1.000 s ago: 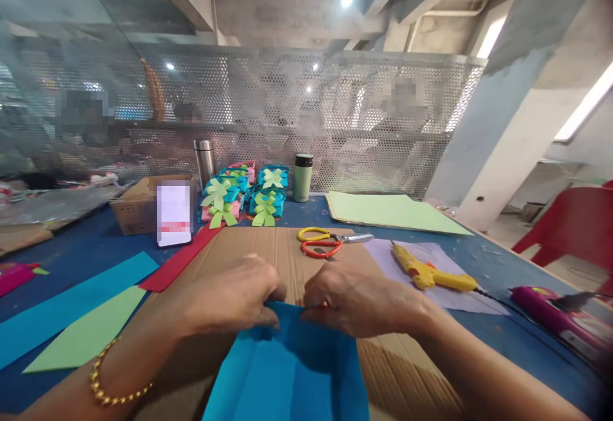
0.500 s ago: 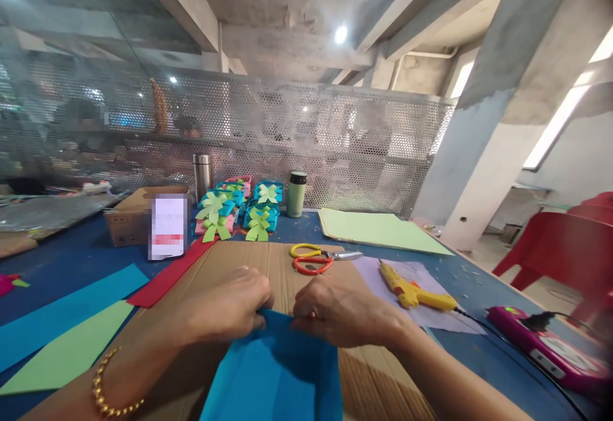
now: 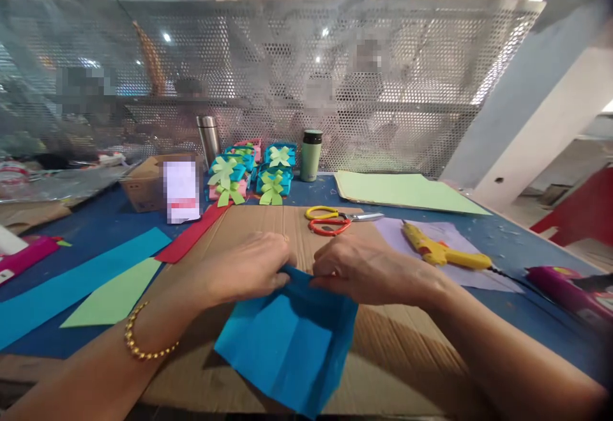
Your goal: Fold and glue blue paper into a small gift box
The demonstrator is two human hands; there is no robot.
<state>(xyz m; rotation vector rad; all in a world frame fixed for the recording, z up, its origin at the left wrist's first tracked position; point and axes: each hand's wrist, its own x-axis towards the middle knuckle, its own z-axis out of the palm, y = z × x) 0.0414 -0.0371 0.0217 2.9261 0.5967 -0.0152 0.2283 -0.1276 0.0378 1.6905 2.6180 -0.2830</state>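
Observation:
A blue sheet point(image 3: 292, 344) with fold lines, paper or thin foam, lies over the cardboard point(image 3: 407, 351) in front of me. My left hand point(image 3: 261, 264) pinches its far edge near the left corner, fingers curled. Close beside it, my right hand point(image 3: 349, 264) grips the same edge on the right. Between the hands the edge is raised and bent. Just beyond my right hand rest scissors point(image 3: 335, 221) with one yellow and one red handle. A yellow glue gun point(image 3: 440, 252) lies to the right on a lilac sheet point(image 3: 488, 277).
Several small blue and pink baskets with green bows point(image 3: 272, 184) stand at the back, near a green bottle point(image 3: 311, 156) and a steel flask point(image 3: 208, 143). Left are a carton point(image 3: 143, 181), a phone point(image 3: 181, 191) and blue strips point(image 3: 96, 280). A magenta power strip point(image 3: 565, 290) sits right.
My view has tilted downward, so everything sits higher in it and the blue sheet's near end now shows. Both hands keep their pinch on the sheet's far edge.

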